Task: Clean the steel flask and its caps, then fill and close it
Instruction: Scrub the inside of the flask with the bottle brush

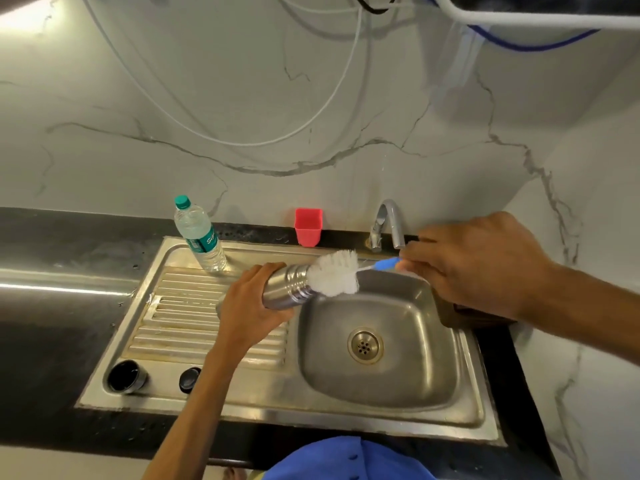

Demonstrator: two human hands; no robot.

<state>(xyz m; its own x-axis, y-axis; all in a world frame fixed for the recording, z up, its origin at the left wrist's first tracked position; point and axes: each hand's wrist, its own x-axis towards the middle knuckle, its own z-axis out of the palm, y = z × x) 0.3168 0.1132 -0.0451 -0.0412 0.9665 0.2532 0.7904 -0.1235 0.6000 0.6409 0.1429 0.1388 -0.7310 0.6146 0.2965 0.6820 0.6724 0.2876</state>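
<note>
My left hand [251, 303] grips the steel flask [289, 285], held on its side over the left rim of the sink basin [408, 368], mouth pointing right. A white bottle brush [335, 273] sits right at the flask's mouth. Its blue handle [387, 263] is pinched by my right hand [474, 261] near the tap. Two dark caps lie on the drainboard's front edge: a larger cup-shaped cap [126, 375] and a smaller round cap [189, 378].
A plastic water bottle [200, 235] with a green lid stands at the back of the ribbed drainboard [180, 317]. A red square cup [308, 226] stands against the marble wall. The steel tap [389, 223] arches over the basin's back edge. A brown object [464, 315] lies under my right forearm.
</note>
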